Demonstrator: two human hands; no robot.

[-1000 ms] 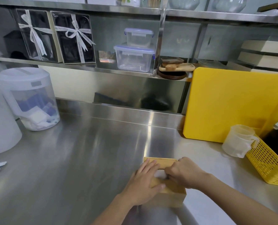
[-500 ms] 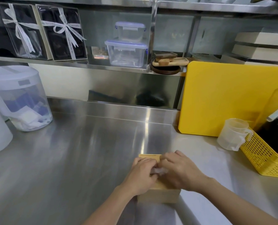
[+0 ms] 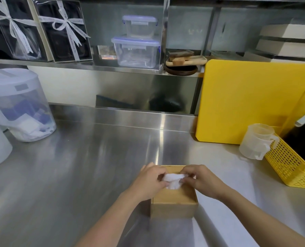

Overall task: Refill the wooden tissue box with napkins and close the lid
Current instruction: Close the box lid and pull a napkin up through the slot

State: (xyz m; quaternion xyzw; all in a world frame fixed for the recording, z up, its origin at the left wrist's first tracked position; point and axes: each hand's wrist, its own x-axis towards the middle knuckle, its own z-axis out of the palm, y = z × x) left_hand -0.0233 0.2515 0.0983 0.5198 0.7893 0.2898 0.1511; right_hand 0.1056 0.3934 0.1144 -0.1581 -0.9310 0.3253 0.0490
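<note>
The wooden tissue box (image 3: 174,205) stands on the steel counter (image 3: 77,166), low and a little right of the middle, with its lid on. A white napkin (image 3: 173,180) sticks up out of the top of the box. My left hand (image 3: 149,182) pinches the napkin's left side and my right hand (image 3: 204,180) pinches its right side, both just above the lid. The lid's slot is hidden under the napkin and my fingers.
A yellow cutting board (image 3: 251,102) leans at the back right, with a clear measuring cup (image 3: 257,140) and a yellow basket (image 3: 290,163) in front. A clear jar holding packets (image 3: 21,107) stands at the left. Shelves above hold gift boxes and plastic containers (image 3: 135,50).
My hands lay flat on the box lid a second ago. They have since lifted, and a white napkin has come up out of the top between my fingers.
</note>
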